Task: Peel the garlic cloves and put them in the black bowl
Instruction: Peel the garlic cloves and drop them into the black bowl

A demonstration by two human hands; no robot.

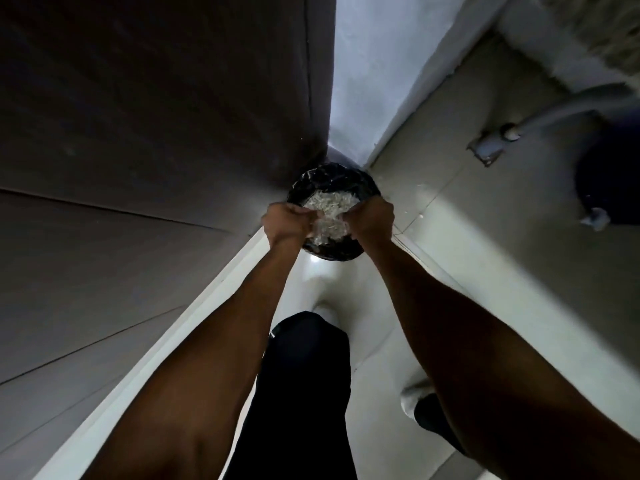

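Observation:
A round bin lined with a black bag [367, 183] stands on the floor in the corner, below me. Pale papery scraps [329, 200], like garlic skins, fill its inside. My left hand [285, 221] and my right hand [372, 220] are over the near side of the bin, fingers curled inward. Between them they grip a pale, crinkly bundle [327, 228]; whether it is loose skins or clear wrap I cannot tell. No garlic cloves and no black bowl show in this view.
A dark wooden panel [156, 133] rises on the left, a white wall [381, 64] behind the bin. Pale floor tiles [467, 220] carry a few white scraps. A grey pipe [561, 110] and a dark tub [609, 174] sit at right. My black-trousered leg [304, 393] is below.

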